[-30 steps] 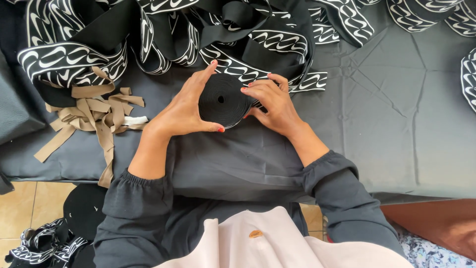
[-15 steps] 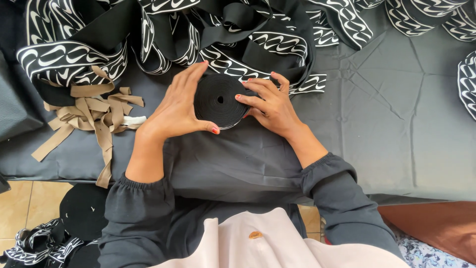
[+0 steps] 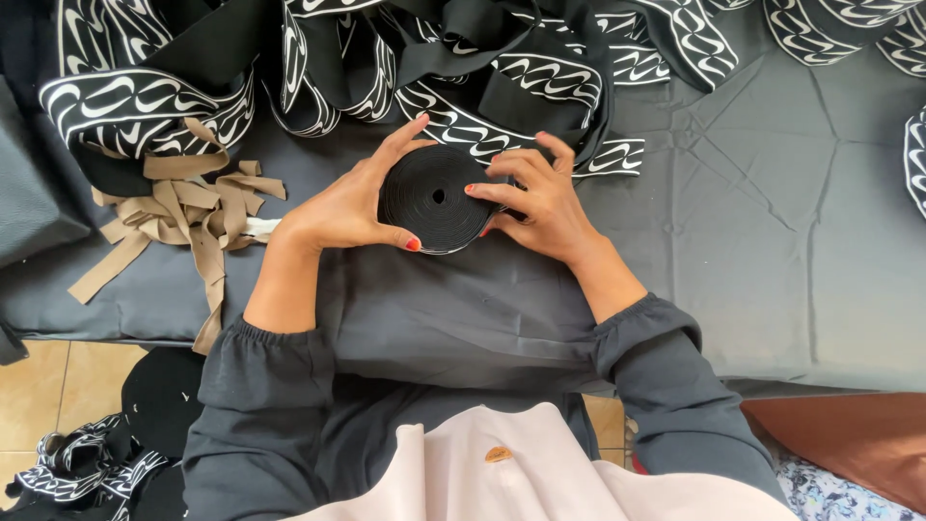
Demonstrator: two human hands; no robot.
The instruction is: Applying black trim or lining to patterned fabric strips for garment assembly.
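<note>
Tilted flatter since a half second ago, one black roll of patterned band (image 3: 431,198) now shows its coiled face and small centre hole, at 12 o'clock from the person's chest on the grey cloth-covered table (image 3: 772,241). Left hand (image 3: 349,205) cups its left edge, thumb pressed beneath; right hand (image 3: 540,198) pinches the right edge, hiding it. At 9 o'clock lies one heap of tan strips (image 3: 178,207); patterned band piles (image 3: 318,68) run off the top edge.

Bright even daylight, soft shadows, sharp focus, no glare.
</note>
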